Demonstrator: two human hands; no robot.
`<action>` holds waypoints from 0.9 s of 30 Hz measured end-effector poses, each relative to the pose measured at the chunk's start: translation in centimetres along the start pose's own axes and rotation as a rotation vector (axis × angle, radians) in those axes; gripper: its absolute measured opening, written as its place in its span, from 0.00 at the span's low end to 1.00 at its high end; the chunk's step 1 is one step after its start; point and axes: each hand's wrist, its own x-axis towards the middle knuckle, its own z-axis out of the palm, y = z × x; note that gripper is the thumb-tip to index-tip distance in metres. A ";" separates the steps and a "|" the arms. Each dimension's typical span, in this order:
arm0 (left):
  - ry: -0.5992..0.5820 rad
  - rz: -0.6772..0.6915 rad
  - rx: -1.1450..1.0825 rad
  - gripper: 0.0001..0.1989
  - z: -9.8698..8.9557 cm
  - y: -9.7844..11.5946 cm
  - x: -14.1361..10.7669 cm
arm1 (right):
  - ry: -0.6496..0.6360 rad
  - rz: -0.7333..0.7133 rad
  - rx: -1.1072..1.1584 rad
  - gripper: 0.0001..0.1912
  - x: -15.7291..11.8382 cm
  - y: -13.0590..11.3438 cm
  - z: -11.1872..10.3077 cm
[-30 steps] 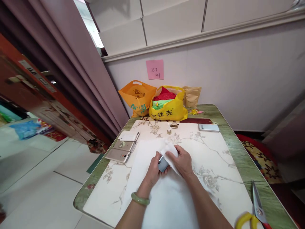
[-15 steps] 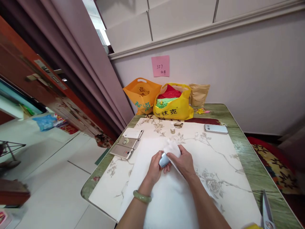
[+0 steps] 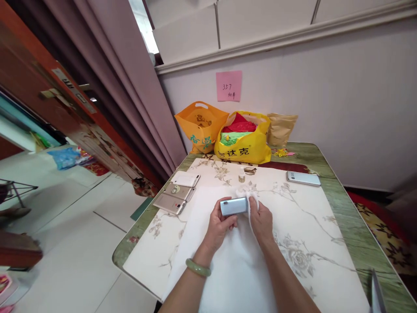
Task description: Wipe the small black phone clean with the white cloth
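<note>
A light blue phone [image 3: 235,206] is held sideways above the table, its back with a small camera facing me. My left hand [image 3: 220,224] is closed around its left end, thumb along the lower edge; a green bangle [image 3: 198,267] circles that wrist. At the phone's right end, my right hand [image 3: 260,217] pinches a white cloth [image 3: 251,194] against it. Below the hands a large white sheet of fabric [image 3: 236,278] spreads toward me; I cannot tell if the cloth is part of it.
Phones lie at the left, including a gold phone [image 3: 169,203]; a silver phone [image 3: 303,178] is at the right. A small bottle [image 3: 241,175] and glasses [image 3: 250,170] sit beyond the hands. Behind stand an orange bag [image 3: 201,130] and yellow bag [image 3: 243,150]. Scissors [image 3: 377,293] lie near right.
The blue phone has turned so its back shows, and the cloth has shifted from over it to its right end. My right hand moved right. The camera view has shifted slightly left.
</note>
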 end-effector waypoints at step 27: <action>0.114 -0.282 -0.535 0.18 -1.7 -0.8 2.1 | -0.053 -0.366 0.118 0.14 -3.5 -1.9 2.0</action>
